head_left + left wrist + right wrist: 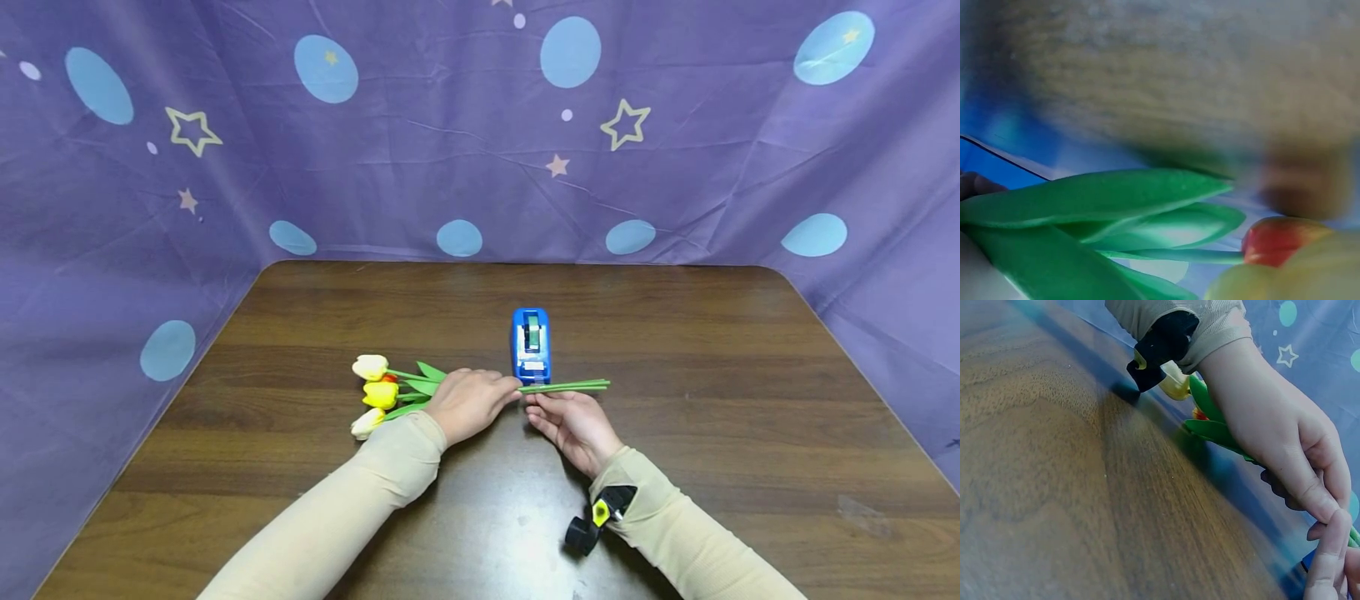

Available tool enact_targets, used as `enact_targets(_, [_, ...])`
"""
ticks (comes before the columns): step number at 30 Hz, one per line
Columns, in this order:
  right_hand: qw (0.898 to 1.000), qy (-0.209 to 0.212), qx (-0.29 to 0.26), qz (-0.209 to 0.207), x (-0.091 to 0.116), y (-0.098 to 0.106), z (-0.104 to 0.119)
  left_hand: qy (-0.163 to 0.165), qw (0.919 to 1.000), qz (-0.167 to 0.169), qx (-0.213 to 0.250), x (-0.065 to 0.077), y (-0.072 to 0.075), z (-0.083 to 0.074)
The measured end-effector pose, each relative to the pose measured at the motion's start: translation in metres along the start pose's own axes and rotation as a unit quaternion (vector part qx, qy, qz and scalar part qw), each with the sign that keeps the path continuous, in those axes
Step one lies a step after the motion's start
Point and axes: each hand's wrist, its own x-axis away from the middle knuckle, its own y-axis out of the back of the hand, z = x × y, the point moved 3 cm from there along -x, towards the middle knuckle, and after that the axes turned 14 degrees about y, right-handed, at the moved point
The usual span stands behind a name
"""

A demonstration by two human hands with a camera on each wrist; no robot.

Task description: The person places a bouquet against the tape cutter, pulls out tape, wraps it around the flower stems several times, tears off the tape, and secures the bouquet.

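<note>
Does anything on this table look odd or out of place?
One thing: a faint, see-through patch on the right side of the table. It interrupts the wood grain and may be a stray scrap of film, though it's too faint to be sure. The tulips and blue tape dispenser show no obvious damage.

Okay so both my arms come in from the bottom of the head view, pale sleeves [390, 467] down to the wrists. My left arm [315, 521] runs up and to the right, and my left hand [472, 404] is back-side up with the fingers bent in a grip. My right arm [701, 537] slants up and to the left, right hand [573, 427] turned partly palm-up, fingers bent. Fingertips of both hands sit just beside each other (can't honestly tell if they touch). Also can't tell whether my right fingers [1329, 556] are actually pinching.
</note>
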Motion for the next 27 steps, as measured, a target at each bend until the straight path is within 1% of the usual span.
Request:
enact_targets(6, [1.000,0.000,-0.008,-0.002,0.0000,-0.0004,-0.0006,0.000,1.0000,0.001,-0.003,0.0002,-0.0005,0.0000])
enact_targets(10, [1.000,0.000,-0.013,-0.007,-0.0001,-0.0003,-0.0006,-0.002,0.9999,-0.007,-0.008,0.0005,-0.0010,-0.0002])
enact_targets(15, [1.000,-0.001,-0.012,0.001,0.0004,0.0008,-0.0005,-0.004,0.9998,-0.018,-0.010,0.0011,-0.0015,-0.0006])
enact_targets(18, [1.000,0.000,-0.013,0.011,0.0008,0.0011,-0.0005,-0.005,0.9997,-0.019,-0.012,0.0013,-0.0024,-0.0006])
enact_targets(27, [0.999,0.003,-0.025,0.020,0.0016,0.0019,-0.0021,-0.011,0.9995,-0.022,-0.020,0.0013,-0.0043,-0.0005])
